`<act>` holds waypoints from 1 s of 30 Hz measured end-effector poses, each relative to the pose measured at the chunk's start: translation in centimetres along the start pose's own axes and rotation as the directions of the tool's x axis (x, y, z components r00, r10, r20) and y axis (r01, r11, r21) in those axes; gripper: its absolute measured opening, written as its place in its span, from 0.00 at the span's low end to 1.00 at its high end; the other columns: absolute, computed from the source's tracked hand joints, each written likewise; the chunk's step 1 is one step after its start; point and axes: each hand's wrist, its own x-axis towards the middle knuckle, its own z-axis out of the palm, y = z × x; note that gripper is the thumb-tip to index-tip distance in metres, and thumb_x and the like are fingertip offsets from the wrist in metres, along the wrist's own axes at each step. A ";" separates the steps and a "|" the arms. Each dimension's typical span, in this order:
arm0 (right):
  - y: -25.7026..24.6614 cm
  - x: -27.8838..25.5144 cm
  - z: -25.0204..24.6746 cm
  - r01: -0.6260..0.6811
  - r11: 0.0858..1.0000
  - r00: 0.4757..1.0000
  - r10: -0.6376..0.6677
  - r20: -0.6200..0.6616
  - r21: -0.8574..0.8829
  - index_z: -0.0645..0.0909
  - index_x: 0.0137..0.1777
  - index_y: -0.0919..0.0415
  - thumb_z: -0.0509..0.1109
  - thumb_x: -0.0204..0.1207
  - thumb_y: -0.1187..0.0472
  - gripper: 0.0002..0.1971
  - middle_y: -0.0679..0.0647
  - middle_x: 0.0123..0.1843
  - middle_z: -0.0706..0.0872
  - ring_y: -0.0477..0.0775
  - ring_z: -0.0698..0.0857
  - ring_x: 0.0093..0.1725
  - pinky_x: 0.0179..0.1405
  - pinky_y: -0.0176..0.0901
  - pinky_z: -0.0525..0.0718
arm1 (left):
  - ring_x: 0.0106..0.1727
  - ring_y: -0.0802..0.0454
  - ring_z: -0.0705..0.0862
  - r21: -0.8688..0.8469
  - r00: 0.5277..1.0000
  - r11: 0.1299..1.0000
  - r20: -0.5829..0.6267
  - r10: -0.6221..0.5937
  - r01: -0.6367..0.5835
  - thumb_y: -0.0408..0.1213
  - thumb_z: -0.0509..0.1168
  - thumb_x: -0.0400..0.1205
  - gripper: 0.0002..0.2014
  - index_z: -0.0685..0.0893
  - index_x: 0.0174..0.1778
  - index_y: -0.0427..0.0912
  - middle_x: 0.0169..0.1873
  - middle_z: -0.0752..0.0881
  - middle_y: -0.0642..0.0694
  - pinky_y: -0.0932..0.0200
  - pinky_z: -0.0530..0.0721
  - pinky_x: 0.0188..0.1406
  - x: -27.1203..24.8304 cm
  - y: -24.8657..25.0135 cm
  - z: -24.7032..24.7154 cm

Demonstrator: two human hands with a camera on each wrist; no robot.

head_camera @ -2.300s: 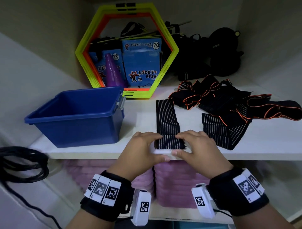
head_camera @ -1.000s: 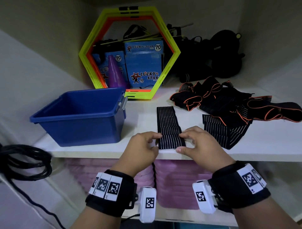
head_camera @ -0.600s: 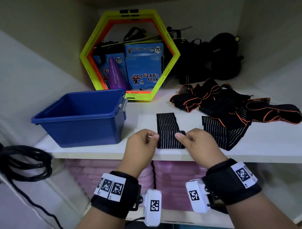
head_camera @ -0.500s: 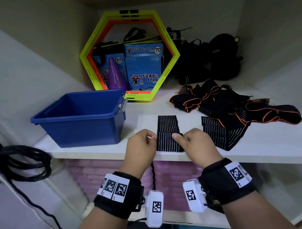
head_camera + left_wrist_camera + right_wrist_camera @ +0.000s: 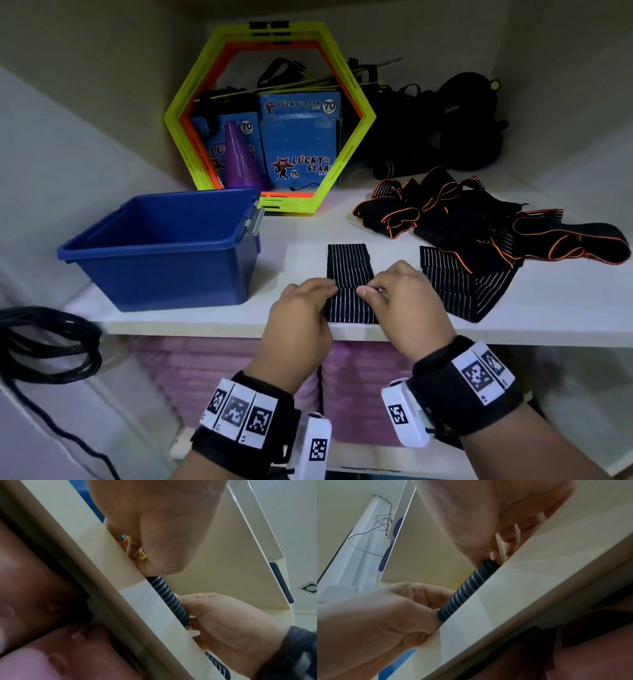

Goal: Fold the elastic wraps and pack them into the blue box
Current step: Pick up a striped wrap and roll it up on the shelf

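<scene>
A black elastic wrap with white stripes (image 5: 348, 265) lies on the white shelf (image 5: 191, 320), its near end doubled over into a thick fold (image 5: 169, 597) (image 5: 464, 590) at the shelf's front edge. My left hand (image 5: 329, 287) pinches the fold's left side and my right hand (image 5: 369, 290) pinches its right side, thumbs on top. The blue box (image 5: 157, 246) stands open to the left and looks empty. A second striped wrap (image 5: 459, 291) lies flat to the right.
A tangle of black wraps with orange edging (image 5: 479, 226) fills the shelf's right side. Yellow and orange hexagon rings (image 5: 185, 130), blue packets and a purple cone stand at the back. Black cables (image 5: 44, 342) hang at left. Pink stacked items (image 5: 205, 370) sit under the shelf.
The striped wrap has grown shorter as its near end was folded over, its far end now lying closer. Both hands have moved inward onto the fold and a little away from the shelf edge.
</scene>
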 end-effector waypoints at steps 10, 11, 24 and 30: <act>1.0 -0.3 -2.6 0.009 0.987 0.965 -0.050 0.258 0.159 0.83 0.36 0.48 0.73 0.77 0.44 0.12 0.48 0.37 0.81 0.42 0.78 0.34 0.38 0.43 0.73 | 0.53 0.62 0.88 -0.261 0.940 0.905 0.165 -0.300 0.335 0.44 0.73 0.81 0.27 0.76 0.77 0.49 0.50 0.92 0.55 0.62 0.82 0.60 1.1 -0.1 -1.5; 1.1 -0.3 -2.4 -0.011 0.987 0.974 -0.026 0.225 0.161 0.81 0.32 0.55 0.71 0.79 0.45 0.18 0.51 0.31 0.80 0.45 0.76 0.30 0.35 0.47 0.73 | 0.53 0.61 0.88 -0.266 0.933 0.895 0.144 -0.331 0.358 0.46 0.72 0.81 0.25 0.78 0.75 0.48 0.47 0.92 0.55 0.60 0.83 0.59 1.2 0.0 -1.4; -1.0 -0.3 -1.5 -0.127 0.990 0.992 0.127 0.002 -0.059 0.78 0.35 0.58 0.66 0.81 0.44 0.19 0.52 0.31 0.83 0.57 0.83 0.35 0.37 0.50 0.84 | 0.31 0.62 0.87 -0.289 0.881 0.835 0.079 -0.467 0.469 0.54 0.74 0.77 0.11 0.88 0.47 0.52 0.26 0.89 0.51 0.62 0.82 0.35 1.8 1.1 -1.6; -1.6 -0.5 -1.9 -0.137 0.990 0.988 0.140 0.071 -0.039 0.78 0.41 0.60 0.65 0.81 0.46 0.17 0.55 0.34 0.84 0.59 0.84 0.39 0.37 0.49 0.81 | 0.33 0.59 0.87 -0.235 0.905 0.876 0.049 -0.423 0.422 0.56 0.73 0.78 0.14 0.93 0.43 0.49 0.27 0.89 0.53 0.61 0.82 0.37 1.4 1.5 -1.2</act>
